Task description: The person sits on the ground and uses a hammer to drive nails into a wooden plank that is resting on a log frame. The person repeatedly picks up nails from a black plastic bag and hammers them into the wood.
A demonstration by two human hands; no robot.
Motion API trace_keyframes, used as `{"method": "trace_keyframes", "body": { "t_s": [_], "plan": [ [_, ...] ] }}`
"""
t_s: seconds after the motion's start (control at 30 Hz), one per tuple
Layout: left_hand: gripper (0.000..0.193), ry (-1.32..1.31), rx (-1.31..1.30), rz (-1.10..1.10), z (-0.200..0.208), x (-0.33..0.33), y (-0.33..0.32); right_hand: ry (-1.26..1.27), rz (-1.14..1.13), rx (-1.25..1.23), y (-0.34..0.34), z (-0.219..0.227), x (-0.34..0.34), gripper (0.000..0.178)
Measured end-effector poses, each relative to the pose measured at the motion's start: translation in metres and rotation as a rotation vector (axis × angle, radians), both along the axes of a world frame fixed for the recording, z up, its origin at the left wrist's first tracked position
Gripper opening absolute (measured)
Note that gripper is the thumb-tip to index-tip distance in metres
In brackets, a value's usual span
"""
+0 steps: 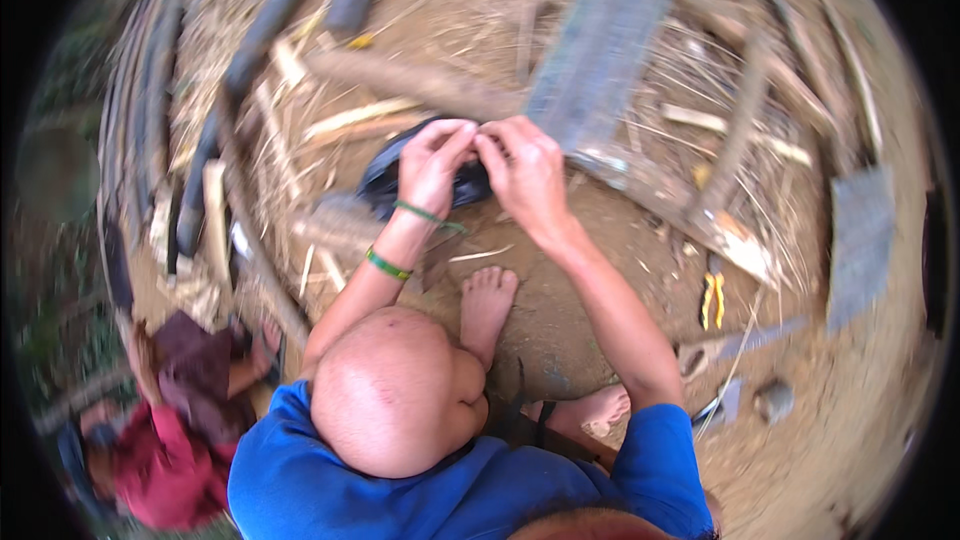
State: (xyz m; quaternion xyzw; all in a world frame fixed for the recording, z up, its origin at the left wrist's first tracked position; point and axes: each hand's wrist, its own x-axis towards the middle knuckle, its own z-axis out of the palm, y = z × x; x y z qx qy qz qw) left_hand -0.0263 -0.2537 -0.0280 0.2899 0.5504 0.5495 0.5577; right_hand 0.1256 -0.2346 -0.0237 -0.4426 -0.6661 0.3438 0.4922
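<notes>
My left hand [432, 168] and my right hand [525, 172] meet in front of me, thumbs and fingertips pinched together. Whatever lies between the fingertips is too small to make out. Behind and below them a black plastic bag [378, 183] rests on the ground among wood pieces, partly covered by the hands. Green bands circle my left wrist. Just beyond my right hand lies a weathered blue-grey board [605, 35], slanting away to the far right.
Logs [420, 80], split wood and dry stalks litter the ground ahead. To the right lie yellow-handled pliers [712, 298], a handsaw [735, 345], a stone [773, 400] and a grey sheet [860, 245]. A person in a red shirt [170, 465] sits at the lower left.
</notes>
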Motion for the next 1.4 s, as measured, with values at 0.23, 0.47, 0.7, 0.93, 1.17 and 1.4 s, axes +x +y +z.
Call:
{"method": "trace_keyframes", "body": {
  "t_s": [0.23, 0.47, 0.7, 0.93, 1.17, 1.4],
  "plan": [
    [0.024, 0.987, 0.848, -0.527, 0.028, 0.073, 0.021, 0.050, -0.224, -0.307, -0.024, 0.038, 0.095, 0.023],
    [0.027, 0.824, 0.721, -0.711, 0.036, 0.092, 0.013, 0.070, -0.216, -0.387, -0.048, 0.046, 0.123, 0.027],
    [0.021, 0.330, 0.268, -0.381, 0.012, 0.065, 0.049, -0.162, -0.259, -0.439, -0.056, 0.032, 0.159, 0.023],
    [0.024, 0.334, 0.277, -0.122, 0.000, 0.003, 0.075, -0.665, 0.202, -0.527, -0.124, 0.007, 0.247, 0.026],
    [0.019, 0.299, 0.221, 0.051, 0.004, -0.019, 0.060, -0.347, 0.618, -1.485, -0.324, -0.046, 0.374, 0.028],
    [0.012, 0.682, 0.396, 0.590, -0.007, -0.092, 0.043, 0.325, 0.283, -2.172, -0.431, -0.098, 0.263, 0.028]
  ]
}}
